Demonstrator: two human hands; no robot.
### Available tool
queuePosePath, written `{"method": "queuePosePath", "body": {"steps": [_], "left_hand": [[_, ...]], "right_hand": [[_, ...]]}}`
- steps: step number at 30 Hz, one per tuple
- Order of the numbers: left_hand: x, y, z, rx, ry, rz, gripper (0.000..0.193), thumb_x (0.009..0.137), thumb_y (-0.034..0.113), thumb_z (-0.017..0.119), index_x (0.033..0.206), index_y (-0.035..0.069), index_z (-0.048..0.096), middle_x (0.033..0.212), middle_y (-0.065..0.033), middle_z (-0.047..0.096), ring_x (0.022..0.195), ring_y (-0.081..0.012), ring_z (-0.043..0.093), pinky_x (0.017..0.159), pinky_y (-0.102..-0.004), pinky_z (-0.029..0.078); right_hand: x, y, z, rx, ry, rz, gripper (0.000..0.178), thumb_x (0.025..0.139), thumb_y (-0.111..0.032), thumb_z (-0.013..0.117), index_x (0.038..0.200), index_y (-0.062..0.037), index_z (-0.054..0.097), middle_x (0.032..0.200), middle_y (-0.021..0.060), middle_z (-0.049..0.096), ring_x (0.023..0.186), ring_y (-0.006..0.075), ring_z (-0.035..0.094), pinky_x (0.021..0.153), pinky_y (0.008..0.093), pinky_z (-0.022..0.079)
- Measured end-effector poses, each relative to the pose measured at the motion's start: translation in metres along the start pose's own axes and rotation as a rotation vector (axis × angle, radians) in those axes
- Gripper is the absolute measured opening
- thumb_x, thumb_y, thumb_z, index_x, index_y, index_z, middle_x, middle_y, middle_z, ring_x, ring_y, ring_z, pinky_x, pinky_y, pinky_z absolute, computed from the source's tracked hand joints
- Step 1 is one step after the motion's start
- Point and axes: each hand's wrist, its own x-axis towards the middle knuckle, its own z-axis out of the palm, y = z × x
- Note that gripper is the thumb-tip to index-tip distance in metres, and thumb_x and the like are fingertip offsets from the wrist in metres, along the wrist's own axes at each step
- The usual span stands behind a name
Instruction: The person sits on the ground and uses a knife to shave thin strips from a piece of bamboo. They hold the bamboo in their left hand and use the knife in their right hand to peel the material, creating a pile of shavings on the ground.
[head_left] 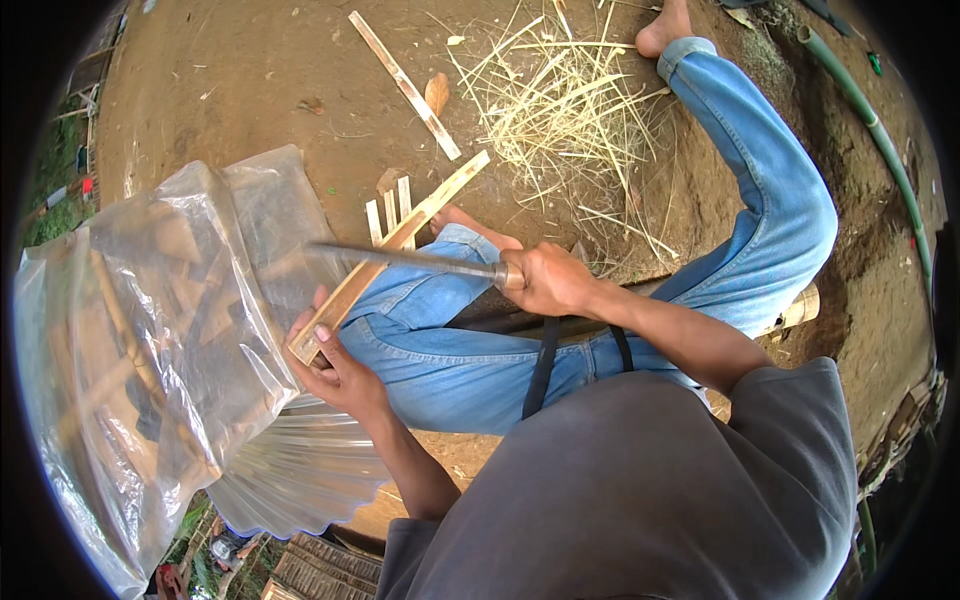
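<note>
My left hand (348, 380) is wrapped round the near end of a split bamboo strip (440, 200), thumb on its upper face. The strip slants up and to the right, away from me, over my left leg. In my right hand (555, 280) is the wooden handle of a long knife (440, 263). Its dark blade points left and crosses the strip near its middle; whether the edge touches the strip I cannot tell. Several short pale strips (404, 198) are on the ground just beyond, partly hidden by the held strip.
Thin bamboo shavings (570, 120) lie heaped on the dirt ahead. Left of them are a longer strip (405, 85) and a dry leaf (437, 93). Clear plastic sheeting (215, 300) covers pieces at my left, beside a corrugated translucent sheet (300, 470). A green pole (860, 105) curves along the right.
</note>
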Motion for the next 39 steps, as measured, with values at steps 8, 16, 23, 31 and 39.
{"method": "queuePosePath", "body": {"steps": [8, 16, 23, 31, 39], "left_hand": [[-0.012, 0.0, 0.001, 0.056, 0.026, 0.036, 0.031, 0.102, 0.024, 0.05, 0.113, -0.005, 0.044, 0.115, -0.0332, 0.061, 0.111, -0.0308, 0.061, 0.1, -0.0407, 0.044], [-0.006, -0.003, 0.0, 0.066, -0.011, 0.066, 0.03, 0.103, 0.023, 0.047, 0.113, -0.005, 0.043, 0.116, -0.0354, 0.059, 0.111, -0.0315, 0.061, 0.099, -0.0393, 0.045], [-0.002, -0.001, 0.005, 0.028, 0.045, 0.005, 0.031, 0.104, 0.021, 0.044, 0.118, -0.006, 0.041, 0.118, -0.0344, 0.059, 0.11, -0.0301, 0.061, 0.091, -0.0358, 0.05], [0.001, 0.003, 0.014, 0.094, 0.126, -0.023, 0.026, 0.102, 0.016, 0.044, 0.119, -0.002, 0.04, 0.119, -0.0267, 0.062, 0.073, -0.0152, 0.06, 0.064, -0.0247, 0.052], [-0.001, -0.007, 0.017, -0.05, 0.176, -0.056, 0.017, 0.102, 0.012, 0.043, 0.115, 0.003, 0.04, 0.108, -0.0216, 0.063, 0.066, -0.0147, 0.058, 0.058, -0.0253, 0.05]], "right_hand": [[-0.002, 0.033, 0.004, -0.05, -0.042, 0.283, 0.019, 0.084, -0.014, 0.057, 0.093, 0.0013, 0.065, 0.064, 0.0237, 0.064, 0.052, 0.0349, 0.065, 0.051, 0.0457, 0.053], [0.031, 0.115, 0.006, -0.096, -0.077, 0.692, 0.023, 0.081, -0.018, 0.059, 0.094, 0.0005, 0.065, 0.069, 0.025, 0.065, 0.062, 0.0327, 0.068, 0.063, 0.0452, 0.056], [0.018, 0.135, 0.018, 0.031, 0.021, 0.73, 0.029, 0.086, -0.023, 0.057, 0.102, -0.0022, 0.068, 0.091, 0.0277, 0.068, 0.089, 0.0379, 0.067, 0.083, 0.0448, 0.052], [0.011, 0.053, 0.014, -0.021, -0.136, 0.331, 0.022, 0.087, -0.014, 0.057, 0.104, -0.0008, 0.063, 0.068, 0.0174, 0.066, 0.057, 0.0264, 0.064, 0.051, 0.0366, 0.054], [0.01, 0.021, 0.016, 0.01, -0.048, 0.379, 0.015, 0.081, -0.016, 0.061, 0.088, -0.0032, 0.065, 0.084, 0.0226, 0.069, 0.076, 0.0432, 0.067, 0.071, 0.0503, 0.054]]}}
